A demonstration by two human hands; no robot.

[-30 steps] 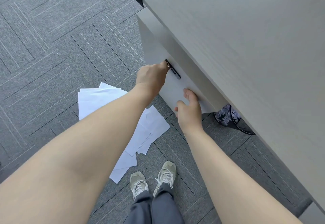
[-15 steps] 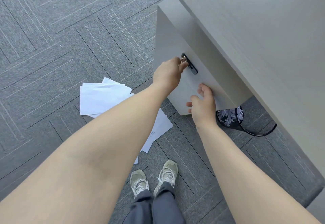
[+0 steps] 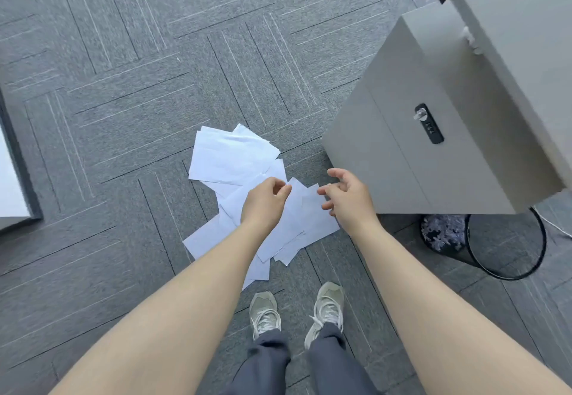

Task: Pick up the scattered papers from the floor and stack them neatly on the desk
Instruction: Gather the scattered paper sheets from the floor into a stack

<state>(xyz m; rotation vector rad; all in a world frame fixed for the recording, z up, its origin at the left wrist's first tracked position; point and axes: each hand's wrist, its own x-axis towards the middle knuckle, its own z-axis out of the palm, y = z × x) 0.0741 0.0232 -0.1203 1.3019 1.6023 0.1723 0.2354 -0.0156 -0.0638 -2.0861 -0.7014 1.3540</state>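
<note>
Several white papers (image 3: 230, 159) lie scattered and overlapping on the grey carpet in front of my feet. My left hand (image 3: 263, 202) hovers over the middle of the pile with its fingers curled loosely and nothing in them. My right hand (image 3: 348, 195) hangs over the right edge of the pile, fingers spread and empty. The desk top (image 3: 523, 13) shows at the upper right corner. Parts of the lower sheets are hidden behind my forearms.
A grey drawer cabinet (image 3: 411, 153) with a black combination lock (image 3: 428, 123) stands under the desk, right of the papers. A black wire wastebasket (image 3: 507, 246) sits beside it. My two shoes (image 3: 266, 314) stand just below the pile. A pale panel (image 3: 12, 184) edges the far left.
Both hands have left the cabinet's lock and drawer front and dropped down to the papers. The view has swung left and down, so the whole pile now shows.
</note>
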